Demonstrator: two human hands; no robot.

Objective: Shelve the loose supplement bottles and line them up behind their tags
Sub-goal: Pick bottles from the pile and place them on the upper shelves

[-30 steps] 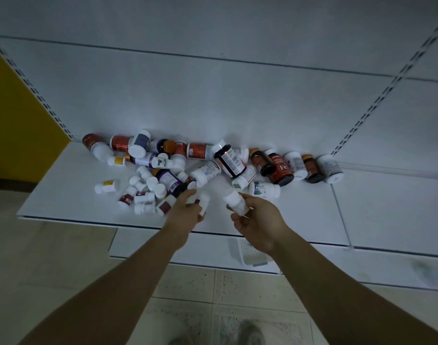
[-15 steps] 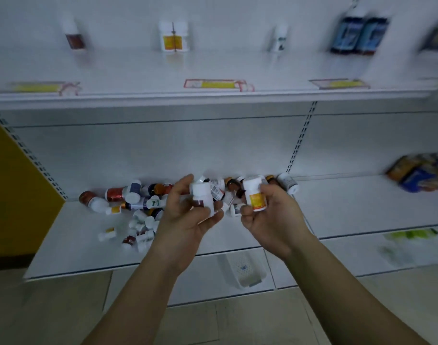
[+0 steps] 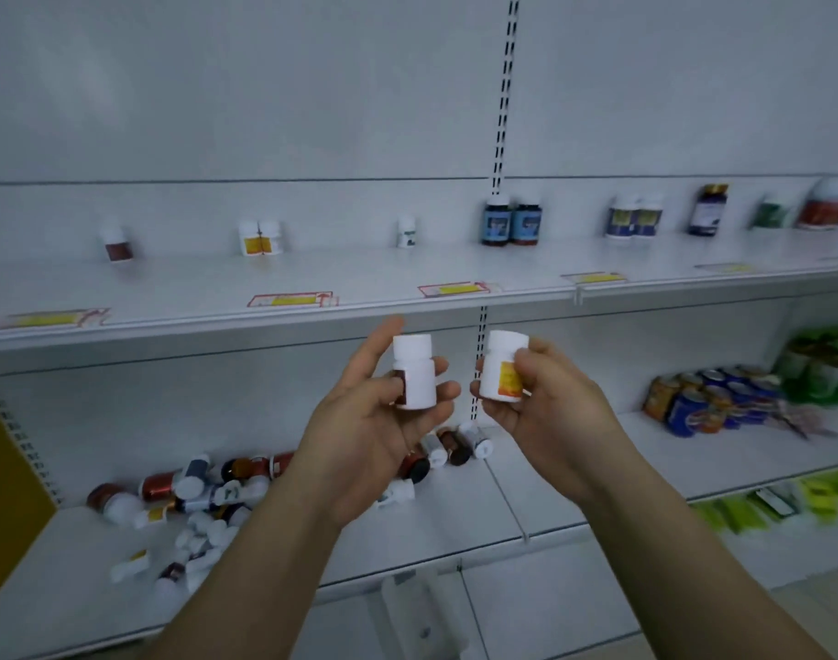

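I am looking at the long white metal upper shelf (image 3: pixel 359 273), which is running from nine to three o'clock. Its front lip is hanging just above my hands, so I am judging that each bottle should clear it before going back. Wide room is lying open between the standing groups. The pile of loose supplement bottles (image 3: pixel 207 497) is lying at seven o'clock on the lower shelf.

My left hand (image 3: pixel 359 421) is gripping a small white plastic bottle with dark red label (image 3: pixel 414 373). My right hand (image 3: pixel 555 412) is holding a white plastic bottle with yellow-orange label (image 3: pixel 500 369). Likely matches, a lone red-labelled bottle (image 3: pixel 118 242) and a yellow-labelled pair (image 3: pixel 260 236), are standing at ten and eleven o'clock behind red-bordered yellow paper tags (image 3: pixel 290 300).
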